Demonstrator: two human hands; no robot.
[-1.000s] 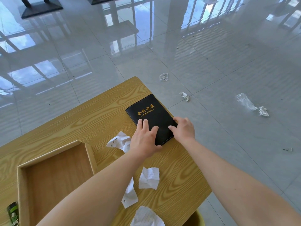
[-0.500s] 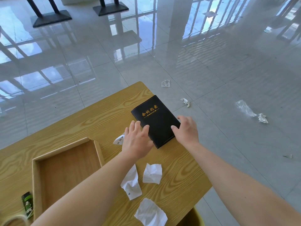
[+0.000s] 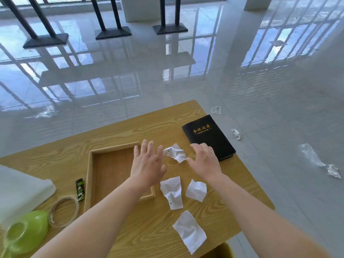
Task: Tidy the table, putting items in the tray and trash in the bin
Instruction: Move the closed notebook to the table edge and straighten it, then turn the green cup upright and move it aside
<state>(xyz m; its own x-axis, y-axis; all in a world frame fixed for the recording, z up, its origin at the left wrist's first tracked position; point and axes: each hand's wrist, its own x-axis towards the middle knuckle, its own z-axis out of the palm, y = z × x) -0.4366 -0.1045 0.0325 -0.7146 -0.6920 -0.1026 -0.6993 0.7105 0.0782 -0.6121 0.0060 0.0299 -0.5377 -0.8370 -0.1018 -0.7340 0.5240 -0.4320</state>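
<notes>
A black notebook (image 3: 208, 136) with gold lettering lies at the table's far right corner. My right hand (image 3: 204, 161) hovers open just in front of it, fingers over its near edge. My left hand (image 3: 147, 162) is open with spread fingers above the right rim of the empty wooden tray (image 3: 91, 174). A crumpled white paper (image 3: 176, 152) lies between the two hands. Three more crumpled papers lie nearer me: one (image 3: 172, 191), another (image 3: 196, 189), and a third (image 3: 189, 231). The yellow bin (image 3: 221, 251) shows below the table's near edge.
Left of the tray lie a green-and-black lighter (image 3: 80, 189), a roll of tape (image 3: 64, 211), a green plastic bowl (image 3: 26, 233) and a white sheet (image 3: 20, 190). Scraps of plastic and paper (image 3: 314, 159) litter the glossy floor to the right. Black stand bases sit far behind.
Both hands have come off the notebook and pulled back toward me and left. The view has swung left and up, bringing the tray, lighter, tape and bowl into sight.
</notes>
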